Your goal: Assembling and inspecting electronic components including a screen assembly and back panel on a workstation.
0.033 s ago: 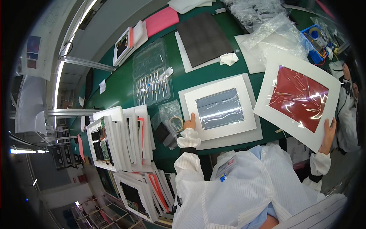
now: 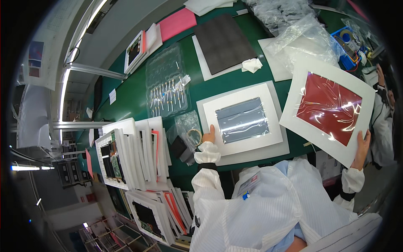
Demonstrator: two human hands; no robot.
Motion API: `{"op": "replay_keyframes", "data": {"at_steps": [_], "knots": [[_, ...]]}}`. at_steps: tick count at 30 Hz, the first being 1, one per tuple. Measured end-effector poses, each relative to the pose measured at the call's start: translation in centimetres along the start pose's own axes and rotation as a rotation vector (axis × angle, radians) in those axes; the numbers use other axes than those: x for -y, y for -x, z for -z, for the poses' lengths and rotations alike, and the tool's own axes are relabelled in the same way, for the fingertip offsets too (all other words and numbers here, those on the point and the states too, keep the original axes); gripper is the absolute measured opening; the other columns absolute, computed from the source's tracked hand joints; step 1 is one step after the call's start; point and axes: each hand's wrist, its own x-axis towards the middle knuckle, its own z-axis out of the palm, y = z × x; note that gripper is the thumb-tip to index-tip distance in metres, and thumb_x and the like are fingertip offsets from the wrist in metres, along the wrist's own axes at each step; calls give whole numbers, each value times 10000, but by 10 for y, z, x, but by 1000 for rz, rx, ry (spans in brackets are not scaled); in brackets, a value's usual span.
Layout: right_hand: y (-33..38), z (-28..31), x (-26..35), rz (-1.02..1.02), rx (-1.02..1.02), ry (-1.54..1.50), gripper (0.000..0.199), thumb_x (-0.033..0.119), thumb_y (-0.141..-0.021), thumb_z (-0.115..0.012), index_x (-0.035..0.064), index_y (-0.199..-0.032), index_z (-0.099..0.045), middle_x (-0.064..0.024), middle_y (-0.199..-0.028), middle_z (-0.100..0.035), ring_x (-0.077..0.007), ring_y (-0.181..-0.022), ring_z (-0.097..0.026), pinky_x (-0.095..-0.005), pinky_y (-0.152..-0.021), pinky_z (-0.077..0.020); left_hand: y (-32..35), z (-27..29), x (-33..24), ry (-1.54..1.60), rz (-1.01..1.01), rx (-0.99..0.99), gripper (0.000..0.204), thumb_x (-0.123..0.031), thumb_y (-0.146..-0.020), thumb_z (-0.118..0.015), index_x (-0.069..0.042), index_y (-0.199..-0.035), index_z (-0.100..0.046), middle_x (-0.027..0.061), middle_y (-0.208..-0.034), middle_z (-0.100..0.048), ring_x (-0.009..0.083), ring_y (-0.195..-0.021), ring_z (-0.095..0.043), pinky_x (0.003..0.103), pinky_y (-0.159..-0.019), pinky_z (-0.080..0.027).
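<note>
In front of me on the bench lies a white foam frame around a grey-blue panel [image 2: 242,120] under shiny clear film. My left hand [image 2: 208,135] is closed on its left edge, thumb on top; the fingers underneath are mostly hidden. A larger pale foam sheet [image 2: 235,158] lies beneath this frame. To the right, my right hand [image 2: 362,150] grips the lower right edge of a second white foam frame, which holds a dark red panel [image 2: 329,107] covered with wrinkled clear film. That frame is tilted and overhangs the bench's right side.
Stacked foam-framed boards [image 2: 136,153] stand at my left. Beyond my left hand are a clear tray of small cables [image 2: 167,94] and a tape roll [image 2: 194,137]. Farther back lie a dark foam sheet [image 2: 224,42], plastic bags [image 2: 308,44] and a blue bin [image 2: 346,50]. Another person [image 2: 383,126] is at far right.
</note>
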Motion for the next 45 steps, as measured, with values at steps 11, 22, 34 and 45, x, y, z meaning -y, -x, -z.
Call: {"op": "replay_keyframes", "data": {"at_steps": [11,22,34,45], "knots": [[-3,-3,17,18,12,8,371,183,-868,-573,35,-1145,-376,-58,-983,-552,-96,-836,-554,-222,-748,-454,12,-2,22,833,108,203,624,-525,-850,-478,66,-1034,-556,91,-882,-579,140,-787,-528,268,-695,-421],[-22,6,11,2,42,-22,351,160,-868,-569,41,-1136,-378,-54,-959,-568,-93,-796,-570,-209,-701,-471,58,17,-7,928,-218,-87,327,-364,-905,-485,-45,-837,-505,-33,-710,-471,46,-649,-409,210,-586,-357],[-4,-14,20,-20,13,-29,352,170,-873,-558,38,-1143,-375,-69,-986,-567,-102,-837,-569,-226,-747,-466,-56,111,-122,996,-488,-223,360,-368,-919,-454,-76,-711,-481,-44,-614,-448,42,-548,-379,217,-487,-305],[80,-89,25,-164,-109,52,366,150,-852,-561,41,-1130,-348,-110,-920,-602,-121,-759,-620,-234,-666,-515,-240,68,-211,929,-511,-282,527,-457,-877,-471,57,-863,-590,83,-753,-597,159,-652,-514,294,-610,-438]]}}
